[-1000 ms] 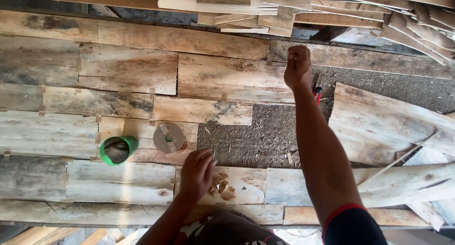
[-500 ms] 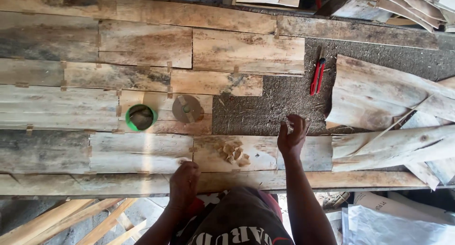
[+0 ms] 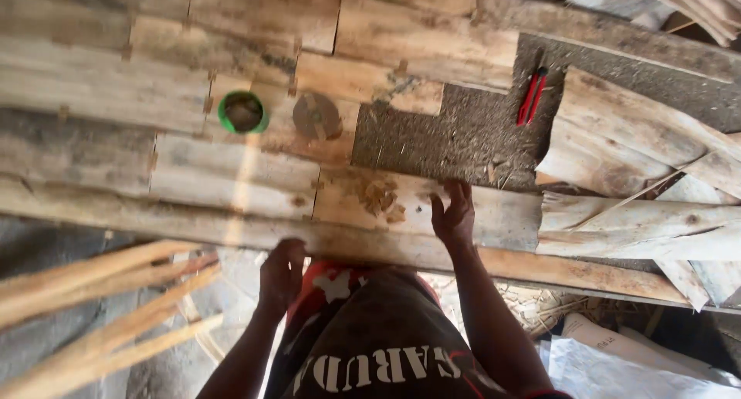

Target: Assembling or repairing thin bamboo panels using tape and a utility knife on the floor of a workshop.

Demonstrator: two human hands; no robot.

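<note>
I look down on a bench covered with pale, weathered veneer sheets (image 3: 231,175). My left hand (image 3: 282,272) curls over the near edge of the long front plank (image 3: 370,245). With its fingers spread, my right hand (image 3: 454,214) lies flat on a veneer sheet just behind that plank. A small heap of wood chips (image 3: 382,197) sits left of my right hand. Farther back stand a green round cup (image 3: 242,111) and a grey disc (image 3: 316,115). A red hand tool (image 3: 532,96) lies on the bare rough patch (image 3: 463,129).
Loose curved veneer pieces (image 3: 617,136) pile up at the right. Several thin wooden sticks (image 3: 100,291) jut in at the lower left, below bench level. A white sack (image 3: 617,360) lies on the ground at the lower right.
My right hand came back from the far side of the bench to the near sheet. My left hand left the wood chips and went to the front plank's edge.
</note>
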